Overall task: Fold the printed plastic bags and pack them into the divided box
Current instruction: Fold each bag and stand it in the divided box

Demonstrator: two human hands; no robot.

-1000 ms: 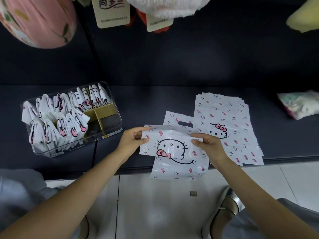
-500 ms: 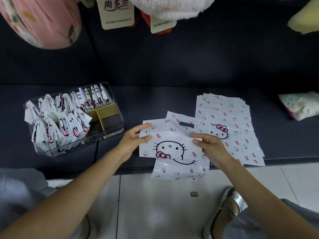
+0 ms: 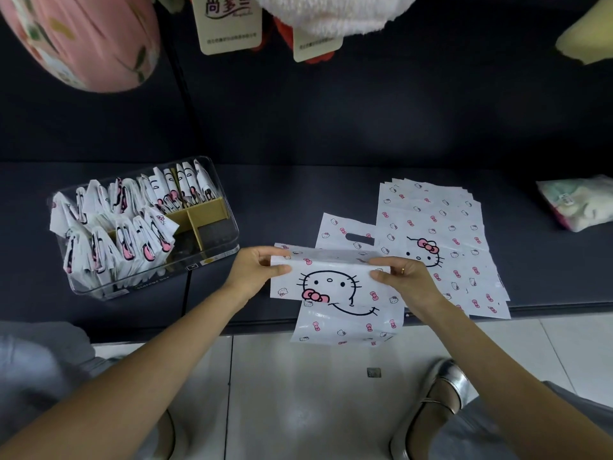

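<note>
A white plastic bag (image 3: 335, 290) printed with a cat face and pink bows lies across the shelf's front edge, its lower part hanging over. My left hand (image 3: 257, 267) pinches its left top corner and my right hand (image 3: 399, 277) pinches its right top edge, where the top is folded over. Another bag with a handle hole (image 3: 345, 232) lies flat just behind it. To the right sits a fanned stack of flat bags (image 3: 441, 234). The clear divided box (image 3: 219, 247) at left holds several folded bags (image 3: 112, 227); its right compartments show bare brown dividers.
The dark shelf (image 3: 298, 194) carries a wrapped pastel packet (image 3: 577, 202) at far right. Above hang a pink cushion (image 3: 83, 38), card tags (image 3: 229, 21) and white plush (image 3: 331, 11). Below the shelf are a tiled floor and a silver shoe (image 3: 438, 400).
Both hands have folded the bag's top edge down toward me, so the fold now sits along the top of the cat face. The view has also shifted slightly.
</note>
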